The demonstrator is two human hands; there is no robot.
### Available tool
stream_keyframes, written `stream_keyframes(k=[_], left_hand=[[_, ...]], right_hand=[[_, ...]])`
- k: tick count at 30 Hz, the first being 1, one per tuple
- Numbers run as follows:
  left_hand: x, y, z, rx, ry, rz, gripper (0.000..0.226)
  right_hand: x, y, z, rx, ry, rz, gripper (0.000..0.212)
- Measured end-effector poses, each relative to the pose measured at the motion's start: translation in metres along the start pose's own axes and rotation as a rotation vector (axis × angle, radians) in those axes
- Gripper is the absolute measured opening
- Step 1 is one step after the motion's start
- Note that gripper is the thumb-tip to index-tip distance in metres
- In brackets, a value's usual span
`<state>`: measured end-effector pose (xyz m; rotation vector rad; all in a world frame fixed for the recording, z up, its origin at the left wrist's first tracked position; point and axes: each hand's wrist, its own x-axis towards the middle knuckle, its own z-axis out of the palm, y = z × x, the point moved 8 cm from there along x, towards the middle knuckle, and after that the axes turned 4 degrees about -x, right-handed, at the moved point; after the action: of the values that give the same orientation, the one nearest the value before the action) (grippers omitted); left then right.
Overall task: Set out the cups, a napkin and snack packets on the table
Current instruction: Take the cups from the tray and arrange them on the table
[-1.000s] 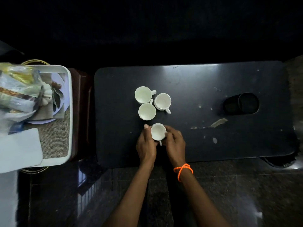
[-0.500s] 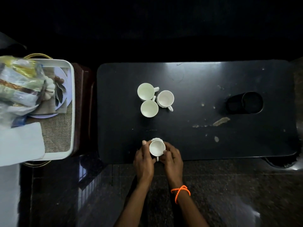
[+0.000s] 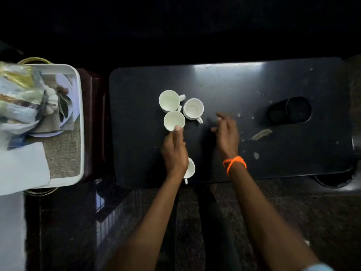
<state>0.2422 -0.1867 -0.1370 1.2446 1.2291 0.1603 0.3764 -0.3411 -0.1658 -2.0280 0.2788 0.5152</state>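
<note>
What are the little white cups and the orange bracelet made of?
The white cups look like glazed ceramic or porcelain: smooth, evenly white, slightly shiny, though hard plastic can't be ruled out. The orange bracelet on the right wrist looks like knotted thread or cord, thin strands with a matte surface.

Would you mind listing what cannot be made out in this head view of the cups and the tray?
- Near cup: the left hand covers most of it.
- Snack packets on the tray: cut off by the picture's left edge and blurred; print unreadable.
- Black object on the table: too dark to identify.
- Right hand: motion-blurred; no object visible in it.
- Beyond the table: unlit.
</note>
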Motion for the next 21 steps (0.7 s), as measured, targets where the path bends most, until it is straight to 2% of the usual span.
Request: stream_keyframes(k=[1,4,6,8,11,16,18,21], left_hand=[[0.005,0.002,0.010,-0.006,-0.025,-0.041,0.037],[0.014,-0.001,0.034,-0.060,-0.066,-0.168,0.035],[0.015,0.000,0.047,-0.038,-0.105,-0.183,0.033],[0.012,0.005,0.057,-0.049,-0.143,-0.182,0.039],[0.011,0.008,0.068,-0.038,-0.171,-0.171,0.064],[0.015,0.003,0.072,-0.047,-0.163,-0.216,0.064],[0.016,0.002,0.074,-0.053,-0.164,-0.237,0.060],[0.020,0.004,0.072,-0.047,-0.134,-0.247,0.069]], right_hand=[[0.014,-0.011,0.007,-0.033,-0.042,-0.020,0.037],[0.039,-0.032,0.029,-0.099,-0.188,-0.021,0.039],[0.042,-0.040,0.038,-0.129,-0.249,-0.002,0.039],[0.040,-0.043,0.042,-0.122,-0.279,0.035,0.036],[0.035,-0.040,0.045,-0.044,-0.305,0.092,0.031],[0.034,-0.036,0.043,0.063,-0.319,0.124,0.037],[0.035,-0.037,0.042,0.064,-0.326,0.110,0.032],[0.037,-0.040,0.046,0.076,-0.378,0.083,0.020]])
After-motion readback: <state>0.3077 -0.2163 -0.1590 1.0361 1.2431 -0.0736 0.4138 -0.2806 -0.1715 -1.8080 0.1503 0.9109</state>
